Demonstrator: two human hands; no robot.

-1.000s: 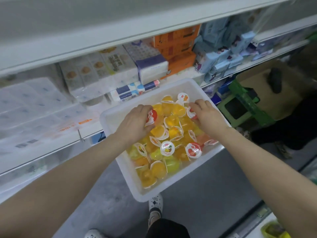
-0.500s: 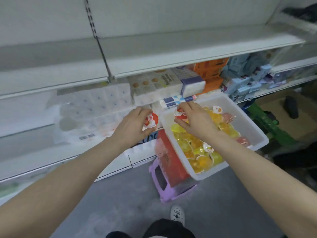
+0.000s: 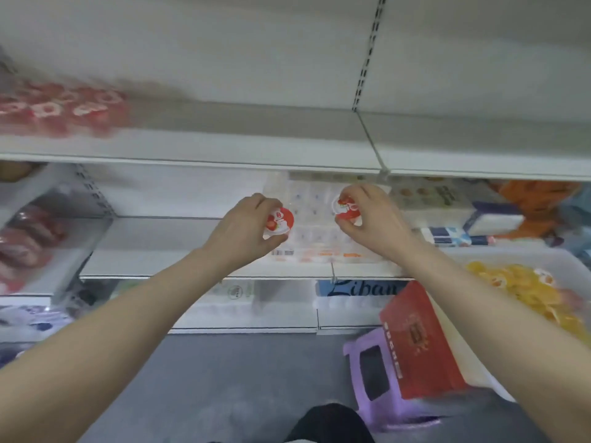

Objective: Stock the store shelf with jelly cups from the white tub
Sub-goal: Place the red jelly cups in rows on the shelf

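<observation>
Head view, facing white store shelving. Legible writing scant: blue script reading roughly "Liban" [image 3: 358,288] on a pack on the lowest shelf, gold characters on the red box [image 3: 419,340] too blurred to read, a barcode strip on the wrapped white pack [image 3: 315,219] behind the hands. Left hand [image 3: 248,228] curled round a red-lidded jelly cup [image 3: 279,221], lid turned toward the camera with a strawberry picture; right hand [image 3: 372,215] pinching a second red-lidded jelly cup [image 3: 346,210] between thumb and fingertips. Both cups raised side by side, apart from each other, in front of the middle shelf and just below the front edge of the upper shelf [image 3: 224,155]. Upper shelf board bare across its centre and right, divided by a slotted upright [image 3: 364,59]; a blurred row of red jelly cups [image 3: 60,107] at its far left. Open shelf surface on the middle level left of the hands, bounded at left by a tilted clear divider with reddish packs [image 3: 28,238]. White tub [image 3: 511,257] at right, near the right forearm, holding yellow and orange cups [image 3: 524,292], resting on the red box atop a purple stool [image 3: 371,375]. Boxed goods [image 3: 492,215] on the middle shelf at right. Grey floor [image 3: 224,378] below.
</observation>
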